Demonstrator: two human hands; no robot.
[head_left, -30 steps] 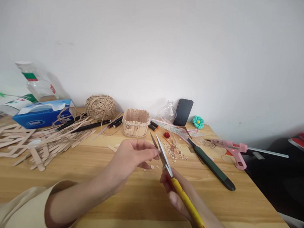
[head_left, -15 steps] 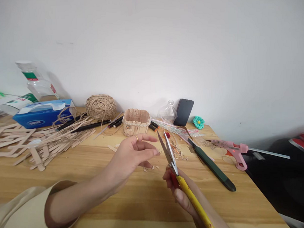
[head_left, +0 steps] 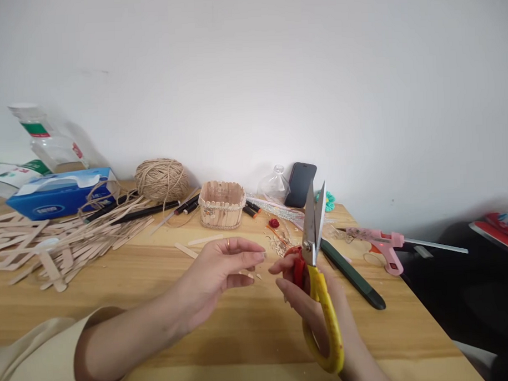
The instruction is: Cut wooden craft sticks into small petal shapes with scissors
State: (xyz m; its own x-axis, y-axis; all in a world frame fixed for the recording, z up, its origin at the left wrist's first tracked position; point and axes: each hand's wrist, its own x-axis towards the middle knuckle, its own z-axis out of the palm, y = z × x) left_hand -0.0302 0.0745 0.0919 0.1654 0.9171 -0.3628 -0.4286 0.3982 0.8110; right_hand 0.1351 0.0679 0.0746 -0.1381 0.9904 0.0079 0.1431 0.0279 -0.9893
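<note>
My right hand (head_left: 311,299) has the scissors (head_left: 316,227) hooked around it, blades up and slightly parted. Their handles are red and yellow, and my thumb and index finger reach out past them toward the left. Across a small gap, my left hand (head_left: 229,266) has thumb and index fingertips pressed together; anything between them is too small to make out. Beyond the hands stands a small basket (head_left: 222,205) made of wooden sticks, with a beaded band around it. Wood chips (head_left: 281,245) and a dark red flower (head_left: 274,223) lie behind my fingertips.
Craft sticks (head_left: 72,241) are heaped at left, near a tissue pack (head_left: 62,194), a twine ball (head_left: 162,180) and a glass bottle (head_left: 48,142). At right lie a green-handled cutter (head_left: 355,276) and a pink glue gun (head_left: 385,247). A phone (head_left: 300,184) leans on the wall.
The scissors have swung upright and shifted right in my right hand, their yellow handle now fully showing. My left hand's thumb and index finger have closed together.
</note>
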